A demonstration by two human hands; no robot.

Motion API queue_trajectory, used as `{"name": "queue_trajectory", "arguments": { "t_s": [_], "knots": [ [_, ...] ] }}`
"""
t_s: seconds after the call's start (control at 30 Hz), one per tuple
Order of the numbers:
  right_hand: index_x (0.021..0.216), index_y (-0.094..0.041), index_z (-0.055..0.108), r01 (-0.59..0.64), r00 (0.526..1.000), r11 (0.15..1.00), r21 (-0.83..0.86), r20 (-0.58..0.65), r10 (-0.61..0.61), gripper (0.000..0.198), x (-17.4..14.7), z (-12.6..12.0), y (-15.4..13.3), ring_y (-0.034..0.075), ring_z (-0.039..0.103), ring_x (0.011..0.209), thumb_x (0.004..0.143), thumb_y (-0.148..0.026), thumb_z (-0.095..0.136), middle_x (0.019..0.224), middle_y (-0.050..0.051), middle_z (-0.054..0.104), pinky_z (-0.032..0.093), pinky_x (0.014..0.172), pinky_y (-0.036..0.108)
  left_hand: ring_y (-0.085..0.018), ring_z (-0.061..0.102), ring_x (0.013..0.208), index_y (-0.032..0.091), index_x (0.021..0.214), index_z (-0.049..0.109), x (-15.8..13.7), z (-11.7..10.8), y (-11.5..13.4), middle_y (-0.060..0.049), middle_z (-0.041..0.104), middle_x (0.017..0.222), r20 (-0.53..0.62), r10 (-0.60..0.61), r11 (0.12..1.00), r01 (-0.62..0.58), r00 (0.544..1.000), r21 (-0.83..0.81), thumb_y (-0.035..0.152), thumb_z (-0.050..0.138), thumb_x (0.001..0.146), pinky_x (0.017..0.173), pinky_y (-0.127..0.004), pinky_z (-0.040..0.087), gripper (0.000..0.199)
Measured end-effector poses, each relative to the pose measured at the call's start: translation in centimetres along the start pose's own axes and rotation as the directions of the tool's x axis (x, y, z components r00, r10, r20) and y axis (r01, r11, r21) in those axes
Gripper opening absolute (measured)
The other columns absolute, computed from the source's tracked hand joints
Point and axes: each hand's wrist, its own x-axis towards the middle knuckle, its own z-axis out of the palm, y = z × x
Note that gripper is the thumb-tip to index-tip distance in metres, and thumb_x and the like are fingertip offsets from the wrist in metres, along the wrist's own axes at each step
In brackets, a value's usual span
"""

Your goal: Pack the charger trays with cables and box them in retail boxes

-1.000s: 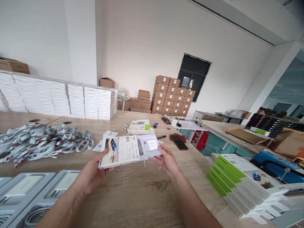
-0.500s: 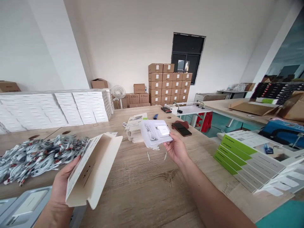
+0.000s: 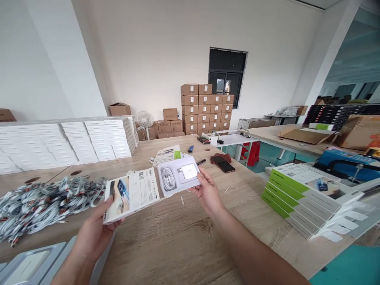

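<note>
My left hand [image 3: 96, 221] is closed on the near left end of a printed cardboard box [image 3: 133, 194], its printed face turned up. My right hand [image 3: 206, 192] pinches the right end of a white plastic tray [image 3: 181, 184]. In the tray lie a coiled white cable [image 3: 168, 180] on the left and a white charger [image 3: 189, 171] on the right. The tray's left end meets the box's right end; whether it has entered the box I cannot tell. Both are held above the wooden table [image 3: 166, 245].
Bundled grey cables [image 3: 53, 206] lie on the left, with grey trays [image 3: 29, 263] nearer me. White boxes [image 3: 68, 142] stand stacked behind. Flattened boxes [image 3: 166, 154] and a phone [image 3: 223, 163] lie ahead. Green-and-white boxes [image 3: 299, 198] are piled at right.
The box has turned from showing its hollow inside to lying flatter, printed face up. The tray has come nearer and left, so that its end meets the box. The view has shifted slightly right.
</note>
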Motion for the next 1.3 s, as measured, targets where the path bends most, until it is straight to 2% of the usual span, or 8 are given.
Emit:
{"name": "queue_trajectory", "arguments": {
  "t_s": [0.13,0.27,0.4,0.63,0.87,1.0,1.17,1.3],
  "knots": [
    [0.12,-0.025,0.059,-0.03,1.0,0.998,-0.048,0.004,0.03,0.049,-0.4,0.1,1.0,0.016,0.071,0.073,0.075,-0.035,0.076,0.096,0.002,0.075,0.062,0.062,0.028,-0.012,0.067,0.058,0.021,0.099,0.07,0.1,-0.2,-0.6,0.003,0.074,0.082,0.094,0.165,0.985,-0.168,0.982,0.028,0.022,0.069,0.082,0.046,-0.022,0.06,0.017],
    [0.115,-0.022,0.062,-0.156,0.987,0.987,-0.04,0.034,0.158,0.047,-1.0,0.4,1.6,0.016,0.071,0.069,0.073,-0.033,0.079,0.091,0.003,0.076,0.061,0.06,0.027,-0.013,0.066,0.058,0.019,0.102,0.071,-0.2,0.4,-0.9,0.002,0.074,0.08,0.06,0.182,0.979,-0.187,0.981,0.086,0.031,0.072,0.08,0.044,-0.021,0.058,0.025],
    [0.106,-0.02,0.065,-0.251,0.968,0.968,-0.005,-0.018,0.251,0.042,-1.3,0.4,2.5,0.016,0.07,0.067,0.069,-0.033,0.081,0.086,0.004,0.076,0.059,0.058,0.027,-0.013,0.067,0.057,0.019,0.103,0.071,-0.5,1.0,-1.1,0.001,0.075,0.079,-0.004,0.196,0.975,-0.195,0.98,0.111,0.029,0.068,0.084,0.043,-0.019,0.055,0.021],
    [0.095,-0.022,0.07,-0.211,0.975,0.975,-0.07,-0.09,0.205,0.036,-0.6,-0.6,3.5,0.01,0.062,0.059,0.065,-0.036,0.082,0.08,-0.001,0.075,0.043,0.048,0.018,-0.012,0.065,0.056,0.021,0.101,0.071,-0.3,0.8,-1.2,0.001,0.073,0.078,-0.007,0.181,0.976,-0.179,0.983,0.124,0.026,0.061,0.089,0.043,-0.02,0.055,0.016],
    [0.111,-0.019,0.068,-0.097,0.994,0.954,-0.285,0.024,0.109,0.05,-1.3,0.0,2.8,0.009,0.059,0.057,0.07,-0.046,0.078,0.081,0.002,0.074,0.044,0.052,0.019,-0.014,0.068,0.06,0.02,0.097,0.072,-0.3,0.2,-0.4,-0.003,0.076,0.082,0.044,0.151,0.955,-0.157,0.988,0.252,0.026,0.07,0.082,0.046,-0.019,0.056,0.016],
    [0.112,-0.02,0.067,-0.14,0.988,0.97,-0.197,0.032,0.149,0.05,-1.5,0.1,3.0,0.009,0.061,0.058,0.069,-0.043,0.08,0.084,0.002,0.074,0.047,0.048,0.018,-0.014,0.067,0.061,0.022,0.098,0.071,0.0,0.0,-0.8,-0.003,0.076,0.085,0.036,0.137,0.963,-0.142,0.99,0.228,0.028,0.068,0.084,0.046,-0.021,0.056,0.015],
    [0.106,-0.021,0.069,-0.19,0.975,0.977,-0.1,0.096,0.199,0.042,-1.7,0.3,3.4,0.014,0.068,0.073,0.068,-0.037,0.082,0.097,0.004,0.074,0.057,0.064,0.025,-0.015,0.066,0.059,0.02,0.098,0.07,0.4,-0.4,-1.8,-0.006,0.076,0.086,0.062,0.052,0.974,-0.065,0.997,0.219,0.031,0.068,0.084,0.046,-0.025,0.057,0.018],
    [0.113,-0.025,0.07,-0.079,0.975,0.948,-0.308,0.176,0.138,0.04,-2.2,0.5,3.5,0.018,0.064,0.102,0.078,-0.045,0.073,0.121,0.004,0.068,0.053,0.084,0.029,-0.015,0.067,0.061,0.02,0.102,0.07,0.6,-0.4,-2.3,-0.005,0.075,0.086,0.028,0.069,0.98,-0.073,0.997,0.183,0.031,0.067,0.085,0.047,-0.024,0.058,0.021]
  ]
}}
